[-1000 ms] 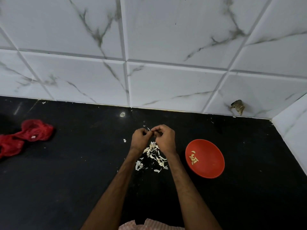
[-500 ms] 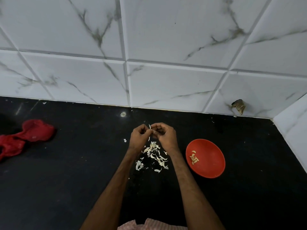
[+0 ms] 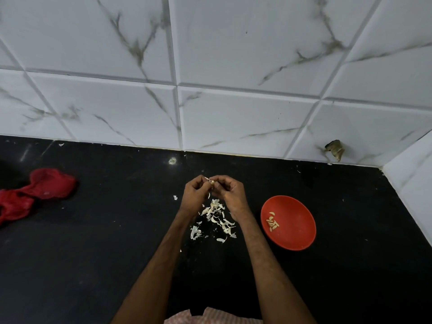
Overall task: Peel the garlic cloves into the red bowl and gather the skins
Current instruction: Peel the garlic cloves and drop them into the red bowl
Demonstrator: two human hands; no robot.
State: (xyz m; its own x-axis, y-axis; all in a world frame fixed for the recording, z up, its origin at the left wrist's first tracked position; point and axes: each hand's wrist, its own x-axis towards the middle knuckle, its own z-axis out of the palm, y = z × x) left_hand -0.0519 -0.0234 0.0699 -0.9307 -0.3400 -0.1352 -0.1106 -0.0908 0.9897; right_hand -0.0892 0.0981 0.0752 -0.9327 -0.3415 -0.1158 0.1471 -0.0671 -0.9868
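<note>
My left hand [image 3: 195, 197] and right hand [image 3: 230, 195] meet above the glossy black stone worktop [image 3: 93, 253], knuckles up. The fingers of both are curled in and pinch one small pale garlic clove [image 3: 212, 182] between their tips. A thin strip of skin sticks out from the clove toward my left hand. Below my hands, a loose scatter of papery white skins [image 3: 217, 216] lies on the worktop between my wrists, with a few stray flakes off to the left. To my right, apart from the skins, sits the round red plastic bowl [image 3: 294, 230], with a small cluster of peeled yellowish cloves [image 3: 272, 224] in its left half. A crumpled red cloth [image 3: 35, 190] lies far to the left. White marble-veined wall tiles [image 3: 233, 113] rise behind the worktop, and a striped fabric edge [image 3: 210, 318] shows at the bottom.
</note>
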